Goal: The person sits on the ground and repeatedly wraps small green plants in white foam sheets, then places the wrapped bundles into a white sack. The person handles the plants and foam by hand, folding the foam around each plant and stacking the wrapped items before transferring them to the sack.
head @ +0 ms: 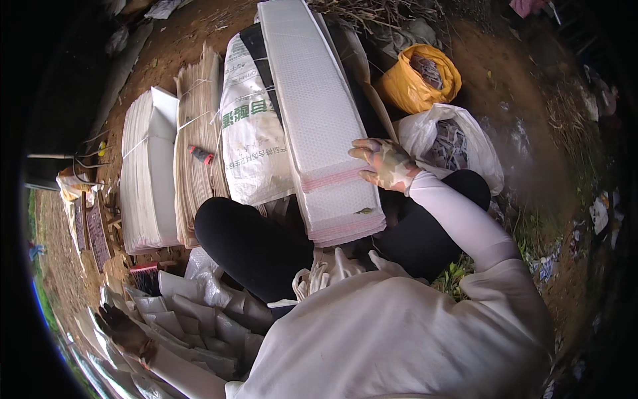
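Note:
A long stack of white bubble-textured plastic bags [319, 99] with pink stripes near the close end stretches away from me between my bent knees. My right hand [386, 164], in a camouflage-patterned glove, lies on its right edge with fingers apart. A small green leaf [365, 211] rests on the stack's near end. At the lower left, my left hand [122, 329], also gloved, is at a spread of white and clear bags [199, 319] with its fingers apart. It looks to hold nothing; whether it touches a bag is unclear.
Left of the stack are a printed woven sack [254, 149] and tied bundles of paper sheets [149, 189], [199, 164], with a red-and-black tool [201, 154] on one. A brush [145, 277], a fork [75, 158], a yellow sack [421, 77] and a white sack [478, 144] of paper strips stand around.

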The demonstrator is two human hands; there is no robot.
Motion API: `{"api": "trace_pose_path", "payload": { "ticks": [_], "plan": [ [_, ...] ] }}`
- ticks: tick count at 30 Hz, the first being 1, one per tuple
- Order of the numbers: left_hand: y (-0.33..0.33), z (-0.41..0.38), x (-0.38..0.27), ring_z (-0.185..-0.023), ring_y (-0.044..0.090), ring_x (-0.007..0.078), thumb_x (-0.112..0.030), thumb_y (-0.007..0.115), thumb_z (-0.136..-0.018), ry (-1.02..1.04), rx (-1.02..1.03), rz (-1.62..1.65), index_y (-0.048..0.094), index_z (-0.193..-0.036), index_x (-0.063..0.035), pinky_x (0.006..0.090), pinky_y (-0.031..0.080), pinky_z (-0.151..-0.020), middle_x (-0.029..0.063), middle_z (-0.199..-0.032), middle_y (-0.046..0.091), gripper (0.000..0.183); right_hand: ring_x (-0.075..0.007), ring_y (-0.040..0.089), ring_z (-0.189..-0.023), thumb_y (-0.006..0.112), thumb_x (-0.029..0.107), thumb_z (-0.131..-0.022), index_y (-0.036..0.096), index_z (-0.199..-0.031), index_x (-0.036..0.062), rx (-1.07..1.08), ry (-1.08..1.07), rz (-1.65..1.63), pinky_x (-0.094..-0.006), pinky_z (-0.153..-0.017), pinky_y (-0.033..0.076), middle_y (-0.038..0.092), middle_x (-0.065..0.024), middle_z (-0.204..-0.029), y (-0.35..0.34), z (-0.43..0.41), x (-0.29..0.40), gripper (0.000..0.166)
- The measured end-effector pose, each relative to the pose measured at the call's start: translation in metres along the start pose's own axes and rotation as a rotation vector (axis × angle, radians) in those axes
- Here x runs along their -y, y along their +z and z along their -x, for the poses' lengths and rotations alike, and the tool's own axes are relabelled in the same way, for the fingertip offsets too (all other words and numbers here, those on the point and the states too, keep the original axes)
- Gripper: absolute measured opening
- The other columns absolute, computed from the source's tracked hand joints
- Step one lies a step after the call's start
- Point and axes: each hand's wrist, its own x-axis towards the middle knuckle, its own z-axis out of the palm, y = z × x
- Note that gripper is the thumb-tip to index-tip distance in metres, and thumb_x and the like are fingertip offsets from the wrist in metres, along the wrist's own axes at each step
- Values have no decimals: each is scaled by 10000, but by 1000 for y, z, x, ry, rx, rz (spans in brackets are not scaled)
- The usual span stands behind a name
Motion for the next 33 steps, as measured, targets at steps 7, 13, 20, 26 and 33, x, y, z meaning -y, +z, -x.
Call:
{"api": "trace_pose_path", "payload": {
  "ticks": [7, 13, 20, 26, 33],
  "plan": [
    [375, 309, 38, -1220, 528, 343, -131, 690, -852, 818, 1610, -292, 487, -1349, -74, 426, 428, -1034, 184, -1305, 561, 540, -206, 620, -1046, 532, 208, -909, 570, -1294, 99, 2, 71, -88, -306, -849, 497, 632, -56, -1161, 34, -48, -13, 402],
    [406, 321, 78, -1066, 600, 360, 8, 591, -788, 746, 1648, -388, 613, -1215, -80, 420, 510, -903, 139, -1170, 647, 437, -291, 689, -839, 552, 273, -894, 661, -1096, 96, -84, 240, -520, -371, -778, 539, 714, -127, -919, -37, 34, -142, 290],
    [405, 340, 59, -1062, 613, 374, 54, 546, -796, 826, 1669, -296, 597, -1238, -60, 426, 509, -911, 168, -1154, 650, 460, -342, 386, -1372, 724, 306, -816, 303, -1515, 199, 422, 889, 83, -427, -1111, 354, 180, -172, -1582, 63, 170, -238, 823],
    [401, 351, 47, -1065, 612, 370, 96, 539, -781, 783, 1663, -347, 593, -1244, -74, 430, 505, -921, 161, -1171, 644, 496, -203, 631, -815, 592, 210, -911, 610, -1160, 161, -260, 628, -533, -351, -685, 502, 655, -138, -998, 96, 196, -288, 254],
    [401, 357, 46, -1061, 608, 366, 91, 543, -795, 783, 1643, -349, 597, -1240, -86, 435, 500, -920, 152, -1163, 645, 483, -390, 650, -956, 608, 263, -861, 552, -1273, 129, 596, 372, 43, -454, -830, 518, 657, -215, -1048, 88, 124, -208, 437]
  ]
}}
